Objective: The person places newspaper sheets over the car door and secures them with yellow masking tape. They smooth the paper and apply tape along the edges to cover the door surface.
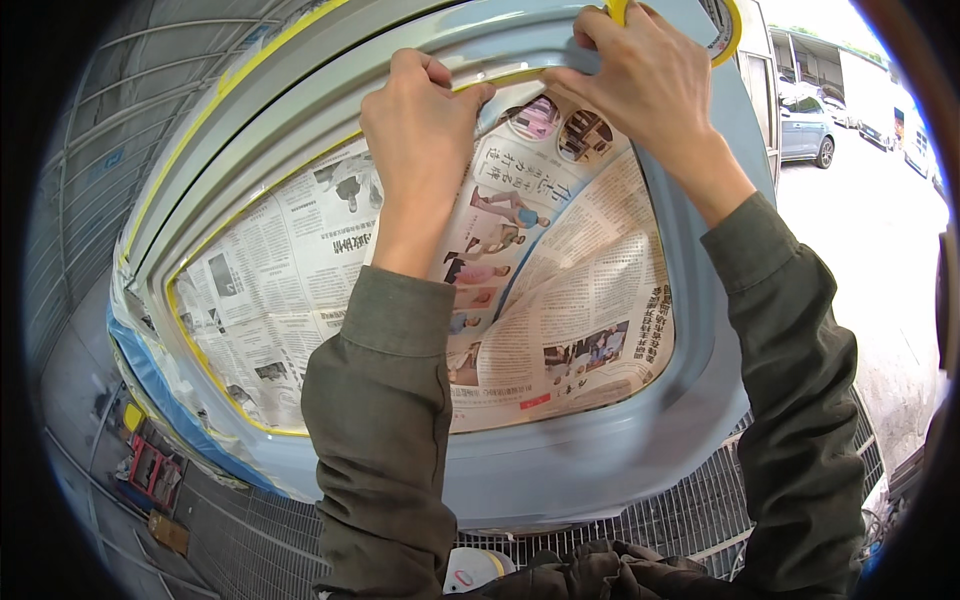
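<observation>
A pale blue-grey car body panel (560,465) fills the middle, its window-shaped area covered by newspaper (600,250). Yellow masking tape (225,395) lines the paper's left and lower left border and continues along the top edge. At that top edge my left hand (420,130) is closed, thumb against the tape line; what its fingertips pinch is hidden. To its right, my right hand (655,90) is closed on a roll of yellow masking tape (737,35), partly cut off by the frame. A short stretch of tape shows between the two hands. The newspaper has creases at right.
Blue masking film (165,375) hangs at the panel's left side. Below lies a metal floor grating (660,525). A red rack (155,470) and a cardboard box (168,533) stand at lower left. Outside at right, a parked car (805,125) shows.
</observation>
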The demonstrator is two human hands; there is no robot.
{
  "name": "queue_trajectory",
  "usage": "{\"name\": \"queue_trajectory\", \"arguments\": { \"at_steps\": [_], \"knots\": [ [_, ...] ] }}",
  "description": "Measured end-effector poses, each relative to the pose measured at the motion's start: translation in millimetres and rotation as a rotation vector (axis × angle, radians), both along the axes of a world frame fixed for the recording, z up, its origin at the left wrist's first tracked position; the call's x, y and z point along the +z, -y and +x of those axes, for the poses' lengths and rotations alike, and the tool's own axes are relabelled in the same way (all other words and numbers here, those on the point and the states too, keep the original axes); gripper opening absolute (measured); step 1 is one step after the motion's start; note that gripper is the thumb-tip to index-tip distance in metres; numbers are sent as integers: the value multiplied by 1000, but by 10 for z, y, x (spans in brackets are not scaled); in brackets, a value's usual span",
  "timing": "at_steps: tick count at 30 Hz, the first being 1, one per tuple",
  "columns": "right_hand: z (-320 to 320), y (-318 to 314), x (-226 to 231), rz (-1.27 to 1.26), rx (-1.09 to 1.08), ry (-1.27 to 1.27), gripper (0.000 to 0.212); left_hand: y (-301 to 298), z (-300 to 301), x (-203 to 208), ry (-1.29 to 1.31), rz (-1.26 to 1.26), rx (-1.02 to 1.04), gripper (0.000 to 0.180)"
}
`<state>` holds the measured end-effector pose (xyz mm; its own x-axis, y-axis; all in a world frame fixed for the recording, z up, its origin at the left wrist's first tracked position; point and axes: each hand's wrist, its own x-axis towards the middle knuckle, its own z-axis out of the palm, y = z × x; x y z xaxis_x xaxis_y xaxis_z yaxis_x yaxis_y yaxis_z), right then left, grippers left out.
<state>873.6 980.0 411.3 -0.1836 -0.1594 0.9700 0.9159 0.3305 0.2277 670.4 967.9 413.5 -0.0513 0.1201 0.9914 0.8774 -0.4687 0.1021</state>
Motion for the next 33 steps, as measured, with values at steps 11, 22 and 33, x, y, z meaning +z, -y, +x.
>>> {"name": "queue_trajectory", "arguments": {
  "at_steps": [11,22,33],
  "knots": [
    [-225,53,102,-32,45,27,29,-40,-124,84,-165,8,90,39],
    [-559,92,238,-127,23,141,18,51,-473,191,-258,-51,154,42],
    [75,495,40,-86,87,-5,21,341,-634,-115,-248,12,-38,26]
  ]
}}
